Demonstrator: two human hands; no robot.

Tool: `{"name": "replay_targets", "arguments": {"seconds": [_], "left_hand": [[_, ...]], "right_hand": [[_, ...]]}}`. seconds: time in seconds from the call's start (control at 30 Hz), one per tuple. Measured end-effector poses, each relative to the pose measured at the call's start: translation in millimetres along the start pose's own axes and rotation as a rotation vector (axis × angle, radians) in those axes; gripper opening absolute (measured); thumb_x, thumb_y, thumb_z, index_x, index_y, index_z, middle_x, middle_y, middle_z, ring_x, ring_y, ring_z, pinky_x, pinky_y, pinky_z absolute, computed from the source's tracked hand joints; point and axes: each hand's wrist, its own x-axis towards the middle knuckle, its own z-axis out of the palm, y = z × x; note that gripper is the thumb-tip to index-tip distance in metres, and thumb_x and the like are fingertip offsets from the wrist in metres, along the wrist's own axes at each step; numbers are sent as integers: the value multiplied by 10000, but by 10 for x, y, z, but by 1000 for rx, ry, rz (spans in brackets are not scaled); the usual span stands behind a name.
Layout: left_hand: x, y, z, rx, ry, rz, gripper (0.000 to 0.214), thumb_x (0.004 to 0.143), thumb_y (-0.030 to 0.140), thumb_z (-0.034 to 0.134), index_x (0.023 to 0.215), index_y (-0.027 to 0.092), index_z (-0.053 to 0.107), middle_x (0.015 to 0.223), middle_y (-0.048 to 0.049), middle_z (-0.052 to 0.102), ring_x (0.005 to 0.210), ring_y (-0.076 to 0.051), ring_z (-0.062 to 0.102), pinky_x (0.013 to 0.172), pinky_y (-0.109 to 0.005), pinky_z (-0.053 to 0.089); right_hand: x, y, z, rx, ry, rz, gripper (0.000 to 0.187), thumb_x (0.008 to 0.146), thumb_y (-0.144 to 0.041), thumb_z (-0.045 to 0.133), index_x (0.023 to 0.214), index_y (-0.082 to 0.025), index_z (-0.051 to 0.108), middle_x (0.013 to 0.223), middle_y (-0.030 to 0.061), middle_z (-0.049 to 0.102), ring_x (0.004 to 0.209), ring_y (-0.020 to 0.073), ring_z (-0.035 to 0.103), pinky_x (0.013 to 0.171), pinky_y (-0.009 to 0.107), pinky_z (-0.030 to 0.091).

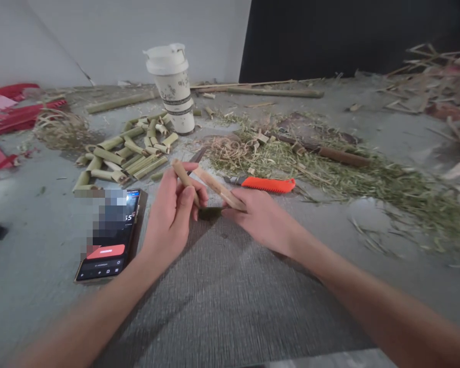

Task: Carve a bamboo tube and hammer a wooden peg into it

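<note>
My left hand (176, 204) is closed around a short bamboo piece (183, 176), held tilted with its cut end up. In my right hand (258, 217) is a flat, pale wooden piece (214, 187), gripped at its near end and slanting away to the left. A dark blade (198, 160) shows by its far end; whether the two are joined I cannot tell. Between my hands, low down, is a dark green piece (210, 213), partly hidden by fingers. Just beyond my right hand lies an orange-handled cutter (268, 184).
Several cut bamboo pieces (109, 156) lie behind my left hand, near a white lidded cup (172, 87). A phone (113, 237) rests left of my forearm. Green shavings (368, 189) spread right; red material (19, 112) lies far left. A grey mat (230, 296) is beneath me.
</note>
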Motion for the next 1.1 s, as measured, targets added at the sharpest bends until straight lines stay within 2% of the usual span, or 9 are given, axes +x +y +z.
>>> {"name": "replay_targets", "arguments": {"seconds": [0.13, 0.3, 0.47, 0.57, 0.7, 0.77, 0.93, 1.0, 1.1], "left_hand": [[18, -25, -11, -17, 7, 0, 247, 1129, 443, 540, 1327, 305, 596, 900, -45, 691, 758, -209, 691, 539, -332, 533], [63, -65, -49, -63, -37, -23, 294, 1111, 498, 561, 1335, 309, 577, 905, -51, 703, 764, -225, 702, 513, -334, 505], [130, -87, -163, -164, -74, -25, 250, 1112, 451, 598, 1325, 324, 570, 904, -15, 707, 768, -189, 674, 531, -302, 476], [183, -39, -248, -193, 43, 16, 180, 1130, 387, 587, 1298, 326, 575, 894, 11, 699, 777, -168, 655, 566, -304, 462], [241, 28, -322, -255, 233, 137, 149, 1137, 243, 552, 1259, 311, 605, 878, 24, 691, 798, -135, 661, 587, -272, 456], [253, 31, -328, -285, 293, 163, 134, 1129, 246, 565, 1238, 299, 621, 854, 23, 693, 778, -132, 663, 570, -251, 458], [257, 6, -296, -359, 307, 173, 215, 1072, 389, 690, 1226, 250, 629, 799, -15, 738, 701, -180, 691, 479, -251, 439], [263, 18, -291, -357, 321, 184, 213, 1082, 375, 672, 1239, 239, 627, 804, -24, 755, 686, -188, 706, 465, -251, 426], [281, 70, -299, -343, 405, 235, 149, 1116, 323, 592, 1232, 229, 605, 779, -10, 749, 628, -179, 691, 428, -250, 384]], "right_hand": [[8, 22, 8, -5, 8, -8, 253, 955, -213, 643, 769, -247, 475, 718, -40, 576, 657, 153, 505, 635, 325, 316], [12, 39, 10, -12, 10, -1, 231, 954, -222, 662, 795, -249, 497, 760, -28, 579, 705, 168, 510, 652, 332, 326], [15, 17, 2, -25, 9, 12, 226, 951, -237, 671, 789, -247, 515, 778, -14, 609, 716, 177, 541, 661, 335, 336], [24, 1, -5, -38, 6, 48, 184, 947, -221, 673, 799, -243, 566, 783, -5, 640, 707, 179, 570, 650, 337, 342], [22, -10, -20, -47, 5, 73, 155, 955, -231, 682, 819, -241, 608, 775, 5, 657, 695, 183, 584, 632, 340, 345], [13, -22, -31, -46, -11, 83, 138, 969, -243, 672, 842, -239, 620, 787, 8, 668, 678, 177, 579, 610, 337, 341], [-3, -69, -60, -79, -61, 102, 122, 995, -236, 656, 878, -225, 622, 878, 25, 699, 758, 179, 617, 639, 334, 361], [-3, -75, -65, -88, -69, 110, 124, 997, -239, 659, 879, -223, 623, 899, 31, 705, 782, 187, 628, 649, 336, 366], [-5, -65, -68, -94, -83, 116, 100, 992, -239, 666, 900, -225, 628, 912, 33, 705, 772, 187, 619, 642, 339, 361]]}}
